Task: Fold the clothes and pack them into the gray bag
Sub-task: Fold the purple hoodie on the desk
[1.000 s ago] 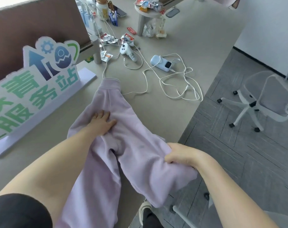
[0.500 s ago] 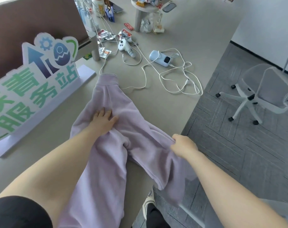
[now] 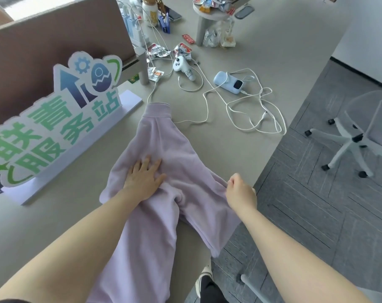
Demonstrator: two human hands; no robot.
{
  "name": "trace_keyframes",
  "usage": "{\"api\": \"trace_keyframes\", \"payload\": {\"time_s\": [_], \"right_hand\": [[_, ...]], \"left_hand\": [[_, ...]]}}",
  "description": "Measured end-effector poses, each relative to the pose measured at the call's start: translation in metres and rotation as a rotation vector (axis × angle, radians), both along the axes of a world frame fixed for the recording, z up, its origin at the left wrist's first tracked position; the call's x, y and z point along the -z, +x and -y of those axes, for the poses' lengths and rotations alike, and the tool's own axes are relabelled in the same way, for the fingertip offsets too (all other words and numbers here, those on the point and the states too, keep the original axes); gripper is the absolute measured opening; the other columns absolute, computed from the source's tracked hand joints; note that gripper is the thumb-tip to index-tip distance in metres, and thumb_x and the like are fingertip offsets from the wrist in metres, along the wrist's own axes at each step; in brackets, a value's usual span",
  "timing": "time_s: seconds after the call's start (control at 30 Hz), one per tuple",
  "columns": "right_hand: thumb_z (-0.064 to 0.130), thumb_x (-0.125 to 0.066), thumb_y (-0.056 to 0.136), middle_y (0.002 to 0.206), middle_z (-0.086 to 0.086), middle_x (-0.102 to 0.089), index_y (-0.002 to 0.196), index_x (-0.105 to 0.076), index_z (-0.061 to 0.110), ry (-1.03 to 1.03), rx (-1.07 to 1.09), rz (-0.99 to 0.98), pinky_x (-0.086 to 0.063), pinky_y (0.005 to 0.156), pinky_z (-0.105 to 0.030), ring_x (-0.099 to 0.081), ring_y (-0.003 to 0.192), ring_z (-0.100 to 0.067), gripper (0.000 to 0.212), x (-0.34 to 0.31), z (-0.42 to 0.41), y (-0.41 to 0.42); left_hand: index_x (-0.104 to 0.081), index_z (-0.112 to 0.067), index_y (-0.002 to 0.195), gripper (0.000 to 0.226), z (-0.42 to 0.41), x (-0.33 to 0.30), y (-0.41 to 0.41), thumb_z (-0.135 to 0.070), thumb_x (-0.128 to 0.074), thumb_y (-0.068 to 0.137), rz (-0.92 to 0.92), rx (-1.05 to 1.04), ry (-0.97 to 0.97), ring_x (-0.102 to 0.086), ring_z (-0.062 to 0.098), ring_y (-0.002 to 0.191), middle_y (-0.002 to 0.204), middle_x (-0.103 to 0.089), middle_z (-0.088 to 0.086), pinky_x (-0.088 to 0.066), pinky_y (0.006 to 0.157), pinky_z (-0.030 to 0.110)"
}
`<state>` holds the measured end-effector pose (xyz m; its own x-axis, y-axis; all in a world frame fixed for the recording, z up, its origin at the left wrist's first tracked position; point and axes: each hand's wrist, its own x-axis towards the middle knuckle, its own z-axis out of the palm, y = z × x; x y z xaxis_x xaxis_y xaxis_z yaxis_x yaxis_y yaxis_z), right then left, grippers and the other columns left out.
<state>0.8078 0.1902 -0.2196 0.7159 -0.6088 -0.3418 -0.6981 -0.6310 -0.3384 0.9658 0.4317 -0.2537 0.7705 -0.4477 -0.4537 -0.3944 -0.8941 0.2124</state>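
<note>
Pressing flat, the left hand [image 3: 144,179] lies palm-down with fingers spread on the lilac trousers [image 3: 164,162], near their crotch. The right hand [image 3: 240,191] is curled into a fist at 3 o'clock from it, pinching the trouser fabric close to the table [image 3: 240,47] edge. Both forearms reach in from 6 o'clock. Trousers lie across the table, one narrow end toward 12 o'clock, one leg draping over the edge at 5 o'clock. Edge runs diagonally from 1 to 6 o'clock. White cables [image 3: 251,114] and a pale blue device [image 3: 228,82] sit at 1 o'clock, a standing sign [image 3: 54,119] at 10 o'clock. Bare tabletop lies between the trousers and the sign. An office chair [image 3: 360,136] stands on the carpet at 3 o'clock.
</note>
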Motion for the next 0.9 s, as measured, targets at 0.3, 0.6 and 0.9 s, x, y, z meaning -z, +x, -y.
{"api": "trace_keyframes", "payload": {"time_s": [0.3,0.6,0.9], "right_hand": [[0.019,-0.041,0.095,0.085,-0.006,-0.058,0.088,-0.045,0.014,0.005,-0.008,-0.046,-0.04,0.065,-0.034,-0.053,0.08,-0.031,0.01,0.002,0.011,0.023],[0.061,-0.053,0.07,0.107,0.004,-0.063,0.115,-0.051,0.03,0.29,-0.055,-0.068,-0.049,0.09,-0.043,-0.057,0.101,-0.026,0.055,0.013,-0.004,0.048],[0.022,-0.058,0.089,0.105,-0.018,-0.065,0.1,-0.058,0.007,0.064,0.016,0.133,-0.039,0.066,-0.035,-0.06,0.093,-0.039,0.019,0.016,0.01,0.078]], "left_hand": [[-0.002,-0.038,0.154,0.065,0.002,-0.001,-0.001,-0.059,-0.026,0.097,-0.016,-0.022,0.008,-0.006,0.032,0.149,0.164,0.006,0.002,-0.007,0.121,0.045],[-0.039,-0.017,0.142,0.048,-0.008,-0.023,0.011,-0.035,-0.043,0.098,0.26,-0.295,-0.008,-0.033,0.032,0.136,0.153,-0.032,0.009,-0.025,0.111,0.043],[-0.054,-0.007,0.116,0.031,-0.016,-0.024,0.046,-0.029,-0.054,0.095,0.019,-0.617,-0.324,-0.058,0.039,0.106,0.114,-0.062,0.02,-0.043,0.081,0.039]]}}
